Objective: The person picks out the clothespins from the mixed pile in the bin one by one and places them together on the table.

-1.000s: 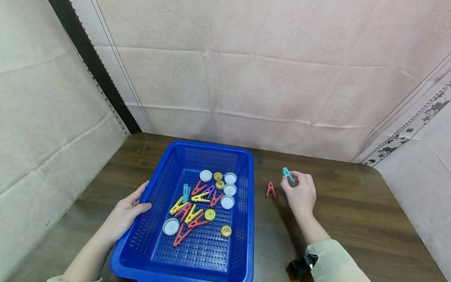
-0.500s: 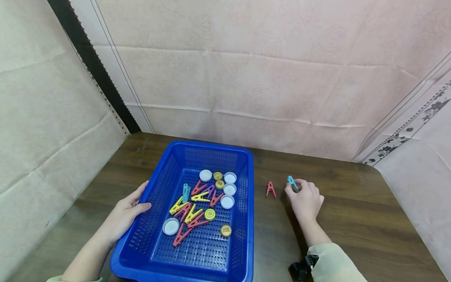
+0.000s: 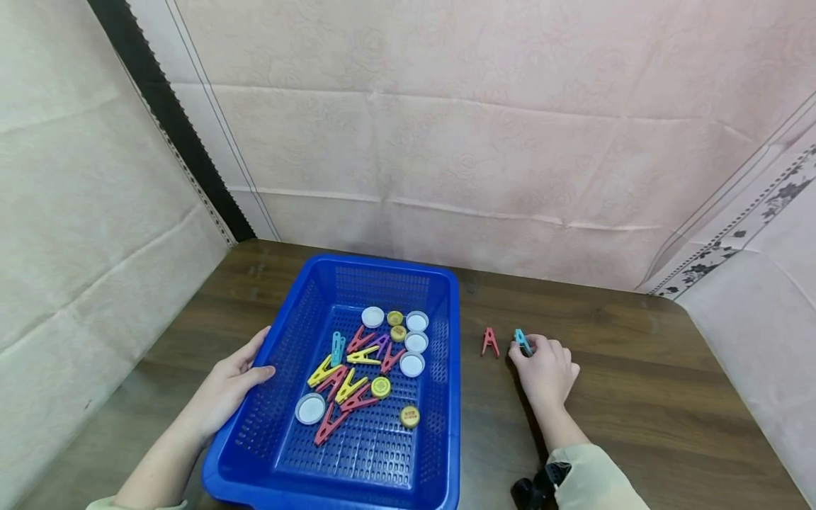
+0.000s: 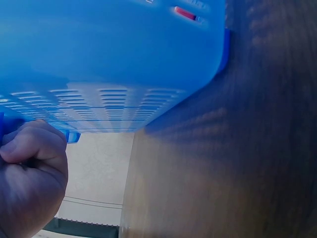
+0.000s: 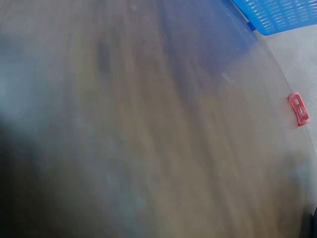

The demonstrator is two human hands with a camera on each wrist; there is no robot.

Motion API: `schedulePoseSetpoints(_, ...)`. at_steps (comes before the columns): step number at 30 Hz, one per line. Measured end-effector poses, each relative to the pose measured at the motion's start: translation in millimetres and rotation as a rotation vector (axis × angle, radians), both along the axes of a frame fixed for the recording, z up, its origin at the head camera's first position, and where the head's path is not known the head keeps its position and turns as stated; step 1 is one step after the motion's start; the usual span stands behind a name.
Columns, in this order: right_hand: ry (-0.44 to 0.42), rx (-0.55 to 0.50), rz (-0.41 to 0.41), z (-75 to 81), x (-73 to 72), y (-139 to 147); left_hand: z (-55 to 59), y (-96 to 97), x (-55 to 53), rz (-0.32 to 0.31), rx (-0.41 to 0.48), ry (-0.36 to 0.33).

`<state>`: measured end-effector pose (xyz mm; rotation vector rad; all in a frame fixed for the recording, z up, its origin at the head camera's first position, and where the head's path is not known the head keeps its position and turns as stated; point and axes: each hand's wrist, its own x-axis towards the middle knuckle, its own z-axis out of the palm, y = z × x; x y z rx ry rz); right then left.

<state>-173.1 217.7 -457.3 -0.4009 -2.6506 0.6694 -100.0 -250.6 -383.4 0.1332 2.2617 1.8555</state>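
My left hand [image 3: 232,386] grips the left rim of a blue plastic basket [image 3: 451,397], thumb over the edge; in the left wrist view the fingers [image 4: 37,144] curl at that rim. On the right, my right hand [image 3: 546,370] pinches a light blue clothespin [image 3: 522,341] between thumb and fingers, low over the table. A red clothespin [image 3: 489,343] lies just left of it, and the right wrist view has this red clothespin [image 5: 298,109] at its right edge. My right hand is out of that view.
Inside the basket are several clothespins, such as a yellow clothespin [image 3: 363,356] and a purple clothespin [image 3: 380,345], with white caps [image 3: 411,365] and yellow caps [image 3: 409,416]. The brown wooden table [image 3: 625,368] meets a cloth-covered wall [image 3: 510,142] behind.
My right hand, with the light blue clothespin, has moved down toward the table, level with the red clothespin. The left hand and the basket have stayed almost still.
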Motion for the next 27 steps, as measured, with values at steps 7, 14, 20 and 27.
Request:
schedulePoseSetpoints(7,-0.032,0.027,-0.026,-0.9,-1.3,-0.5,0.0,0.1,-0.5,0.003,-0.010,0.005)
schedulePoseSetpoints(14,-0.064,0.054,-0.040,-1.9,-1.1,-2.3,0.4,0.0,0.7,0.005,-0.002,-0.001)
schedulePoseSetpoints(20,-0.073,0.011,-0.042,-0.9,-0.1,-1.9,0.0,0.0,0.9,0.002,0.009,0.001)
schedulePoseSetpoints(27,-0.051,-0.083,-0.049,-1.3,-0.1,0.6,-0.9,0.0,0.9,0.001,0.007,0.007)
